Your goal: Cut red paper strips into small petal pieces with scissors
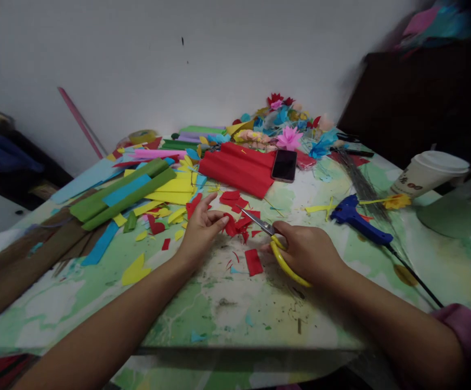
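My right hand (306, 252) is closed round yellow-handled scissors (274, 241), whose metal blades point left toward a small red paper piece (230, 225). My left hand (201, 230) pinches that red piece between thumb and fingers, just above the table (235, 309). Several red paper scraps (241, 208) lie around both hands, and one red rectangle (254, 261) sits below the blades.
A folded red crepe sheet (239, 168) and a phone (285, 164) lie behind the hands. Green, yellow and blue paper strips (125, 192) cover the left side. A blue glue gun (359, 222), wire stems, a paper cup (426, 173) and paper flowers (286, 124) are on the right.
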### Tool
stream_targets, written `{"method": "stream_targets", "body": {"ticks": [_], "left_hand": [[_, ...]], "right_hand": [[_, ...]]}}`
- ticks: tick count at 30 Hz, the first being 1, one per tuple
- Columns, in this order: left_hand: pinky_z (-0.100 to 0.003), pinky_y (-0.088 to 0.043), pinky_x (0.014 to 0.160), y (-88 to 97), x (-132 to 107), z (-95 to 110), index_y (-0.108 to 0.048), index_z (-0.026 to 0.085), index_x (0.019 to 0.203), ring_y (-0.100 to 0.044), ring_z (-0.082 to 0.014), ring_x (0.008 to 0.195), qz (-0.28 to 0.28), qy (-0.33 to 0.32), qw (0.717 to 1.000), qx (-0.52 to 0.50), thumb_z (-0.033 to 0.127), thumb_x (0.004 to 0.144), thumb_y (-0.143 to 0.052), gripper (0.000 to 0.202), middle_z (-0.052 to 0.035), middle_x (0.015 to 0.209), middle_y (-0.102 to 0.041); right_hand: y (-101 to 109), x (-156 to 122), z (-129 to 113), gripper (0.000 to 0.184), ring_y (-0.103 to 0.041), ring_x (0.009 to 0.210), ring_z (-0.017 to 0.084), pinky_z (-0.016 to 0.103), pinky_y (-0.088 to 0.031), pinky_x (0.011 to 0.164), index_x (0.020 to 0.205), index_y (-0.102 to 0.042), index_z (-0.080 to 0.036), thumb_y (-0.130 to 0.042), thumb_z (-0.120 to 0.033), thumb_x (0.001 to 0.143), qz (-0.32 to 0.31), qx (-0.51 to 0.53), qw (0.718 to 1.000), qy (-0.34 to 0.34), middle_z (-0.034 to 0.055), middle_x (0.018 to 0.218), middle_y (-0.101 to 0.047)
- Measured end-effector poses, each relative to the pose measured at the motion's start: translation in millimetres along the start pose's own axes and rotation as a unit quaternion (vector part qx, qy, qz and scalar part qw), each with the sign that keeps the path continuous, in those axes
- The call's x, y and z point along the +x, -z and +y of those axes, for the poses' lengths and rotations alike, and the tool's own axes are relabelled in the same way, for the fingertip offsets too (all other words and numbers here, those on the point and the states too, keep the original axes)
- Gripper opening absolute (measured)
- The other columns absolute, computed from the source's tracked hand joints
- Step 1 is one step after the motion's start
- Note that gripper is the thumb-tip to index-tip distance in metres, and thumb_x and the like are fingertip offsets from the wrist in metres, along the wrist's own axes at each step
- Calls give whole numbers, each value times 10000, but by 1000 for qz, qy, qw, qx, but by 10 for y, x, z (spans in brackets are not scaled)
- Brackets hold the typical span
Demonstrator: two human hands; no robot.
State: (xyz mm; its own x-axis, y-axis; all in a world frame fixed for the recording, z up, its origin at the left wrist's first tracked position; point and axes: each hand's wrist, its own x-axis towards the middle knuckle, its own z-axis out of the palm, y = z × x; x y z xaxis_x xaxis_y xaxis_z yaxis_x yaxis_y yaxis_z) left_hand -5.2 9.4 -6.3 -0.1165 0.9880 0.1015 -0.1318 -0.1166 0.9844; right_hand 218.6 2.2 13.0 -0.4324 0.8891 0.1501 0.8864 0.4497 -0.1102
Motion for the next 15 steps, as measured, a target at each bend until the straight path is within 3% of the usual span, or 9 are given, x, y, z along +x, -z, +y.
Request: {"method": "stream_targets", "body": {"ticks": [7,11,15], "left_hand": [[-267,-459,643,276,255,21,-403,170,1318,-592,-129,636,70,-38,989,125,242,698,-681,683,38,702,-648],[-275,-456,626,485,401,42,-412,172,1320,-609,-152,638,99,-67,974,194,228,716,-646,650,15,706,-660],[-317,-448,703,635,493,84,-514,173,1232,-619,-184,693,103,-102,942,302,208,733,-611,509,2,700,-665]], "right_hand": [[5,170,220,409,-670,775,264,285,-298,539,1143,-572,-192,-499,-459,843,-12,-19,990,-139,113,894,-719],[28,224,313,409,-655,812,263,286,-332,565,1138,-574,-179,-503,-448,838,-27,-15,988,-148,129,951,-707],[32,220,359,324,-635,811,243,281,-355,604,1023,-617,-172,-487,-409,844,-31,-25,991,-125,119,896,-698]]}}
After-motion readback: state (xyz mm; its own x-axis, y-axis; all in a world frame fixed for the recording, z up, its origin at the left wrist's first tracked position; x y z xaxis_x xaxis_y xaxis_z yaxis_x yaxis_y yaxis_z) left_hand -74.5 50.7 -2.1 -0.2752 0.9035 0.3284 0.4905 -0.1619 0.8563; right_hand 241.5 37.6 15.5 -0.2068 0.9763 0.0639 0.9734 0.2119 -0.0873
